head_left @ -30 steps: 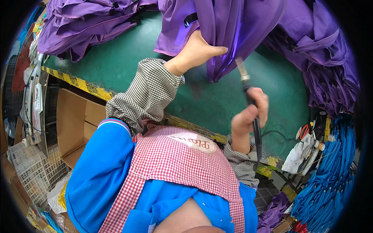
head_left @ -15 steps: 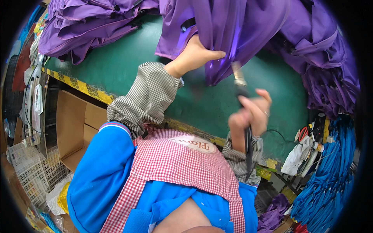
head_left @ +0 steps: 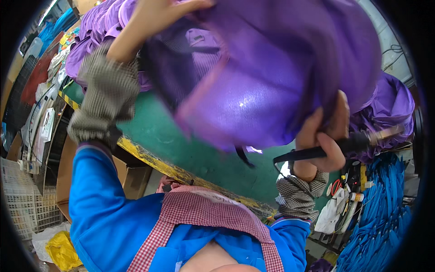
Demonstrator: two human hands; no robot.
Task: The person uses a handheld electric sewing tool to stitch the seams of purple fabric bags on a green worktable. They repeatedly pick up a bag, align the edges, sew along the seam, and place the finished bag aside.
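Note:
A large purple fabric piece (head_left: 253,95) with a dark mesh part hangs raised and blurred in front of me. My left hand (head_left: 156,20) is at its upper left edge, thumb stretched along the cloth; the other fingers are mostly hidden. At the fabric's lower right, my right hand (head_left: 324,140) is closed round a black-handled tool (head_left: 353,144) with a metal tip, which points right, away from the cloth. A black cord runs from the tool's back end. My right fingers are beside the cloth; whether they also pinch it I cannot tell.
Below lies a green table (head_left: 195,149) with a yellow-black striped edge (head_left: 149,158). More purple fabric (head_left: 394,97) is piled at the right and far left. Blue strips (head_left: 380,204) hang at lower right, near red-handled scissors (head_left: 334,187). A cardboard box (head_left: 136,181) stands at left.
The purple fabric has been lifted and spread toward me. My left hand has moved up and left. My right hand has moved right, and the tool has turned from pointing up to pointing right.

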